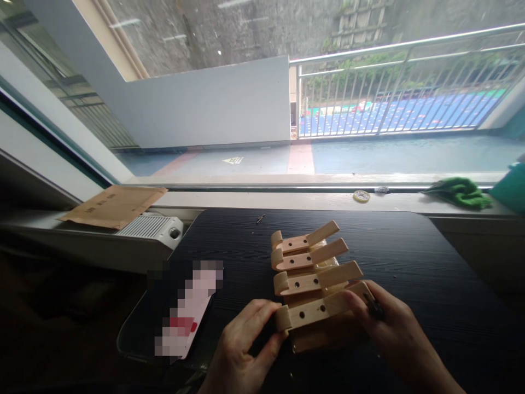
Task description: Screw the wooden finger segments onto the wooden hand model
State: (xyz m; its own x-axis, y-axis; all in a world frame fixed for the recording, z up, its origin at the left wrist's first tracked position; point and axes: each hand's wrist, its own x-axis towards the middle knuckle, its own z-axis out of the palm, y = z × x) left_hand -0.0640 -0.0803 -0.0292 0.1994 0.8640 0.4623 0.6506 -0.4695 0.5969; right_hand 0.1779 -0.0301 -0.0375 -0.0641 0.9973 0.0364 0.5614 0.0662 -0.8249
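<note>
Several light wooden hook pieces (311,262) with drilled holes lie in a row on a black table (410,257). My left hand (241,350) pinches the rounded left end of the nearest wooden hook (315,311). My right hand (389,334) grips the same piece at its right end, and a small dark object (374,309) sits between its fingers. A flat wooden piece (320,339) lies under the nearest hook, partly hidden by both hands.
A blurred pink and white card (186,312) lies left of the hands. A small screw (260,219) rests near the table's far edge. On the sill are cardboard (112,205), a white radiator (153,227), a tape roll (361,196) and a green cloth (461,192).
</note>
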